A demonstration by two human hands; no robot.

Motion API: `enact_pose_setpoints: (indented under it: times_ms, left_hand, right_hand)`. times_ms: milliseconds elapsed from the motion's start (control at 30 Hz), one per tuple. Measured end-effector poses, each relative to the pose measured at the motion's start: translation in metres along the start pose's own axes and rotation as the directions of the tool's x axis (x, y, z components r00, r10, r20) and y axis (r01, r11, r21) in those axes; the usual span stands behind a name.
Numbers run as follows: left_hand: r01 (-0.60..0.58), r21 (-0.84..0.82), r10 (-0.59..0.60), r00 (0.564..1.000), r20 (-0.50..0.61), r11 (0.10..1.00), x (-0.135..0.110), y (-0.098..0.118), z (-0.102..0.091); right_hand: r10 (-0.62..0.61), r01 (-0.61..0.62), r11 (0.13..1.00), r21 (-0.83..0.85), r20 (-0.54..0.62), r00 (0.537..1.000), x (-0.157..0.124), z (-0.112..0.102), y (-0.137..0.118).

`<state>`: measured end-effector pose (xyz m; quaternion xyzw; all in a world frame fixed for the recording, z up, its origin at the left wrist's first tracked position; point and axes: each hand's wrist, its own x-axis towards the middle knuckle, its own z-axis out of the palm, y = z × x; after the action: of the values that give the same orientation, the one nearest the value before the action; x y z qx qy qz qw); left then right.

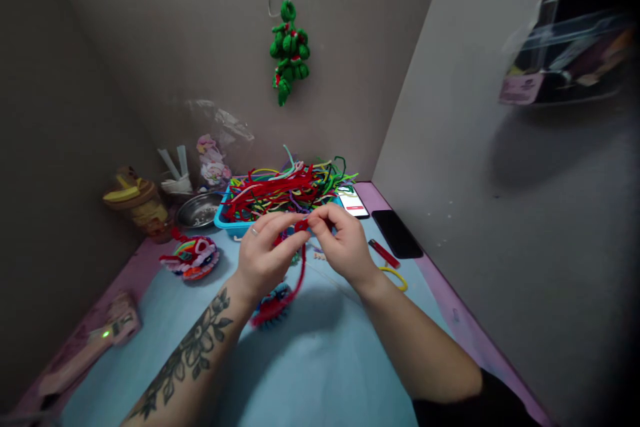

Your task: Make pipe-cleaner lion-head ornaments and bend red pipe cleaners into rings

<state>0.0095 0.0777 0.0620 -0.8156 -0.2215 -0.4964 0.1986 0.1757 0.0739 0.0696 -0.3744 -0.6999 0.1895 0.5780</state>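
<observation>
A red pipe cleaner (303,267) is pinched between my two hands above the table, its upper end bent into a small coil. My left hand (267,250) has thumb and fingertips closed on the coil's left side. From the right, my right hand (345,243) pinches the same piece with thumb and forefinger. The loose tail hangs below my hands and curves to the left. Under it sits a small blue ruffled piece (283,293), partly covered by the tail and my left wrist. Behind my hands stands a blue basket (225,225) heaped with colourful pipe cleaners (280,190).
A colourful pipe-cleaner figure (193,257) and a metal bowl (197,212) are at left, near a lidded cup (143,203) and a pink glue gun (117,320). At right lie a red lighter (384,253), a yellow loop (396,277) and a black phone (397,233).
</observation>
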Motion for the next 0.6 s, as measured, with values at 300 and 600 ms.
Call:
enact_pose_setpoints:
  times_ms: [300,600]
  left_hand:
    - [0.064,-0.060,-0.071,0.989,-0.129,0.996,-0.0094,0.0021,0.0041]
    - [0.077,-0.013,-0.078,0.990,-0.114,0.997,-0.0038,0.0085,-0.0030]
  right_hand:
    - [-0.062,0.060,0.997,-0.058,-0.026,0.998,-0.0044,-0.0008,-0.0034]
    - [-0.234,0.226,0.964,-0.142,-0.046,0.971,-0.0059,0.0011,-0.0072]
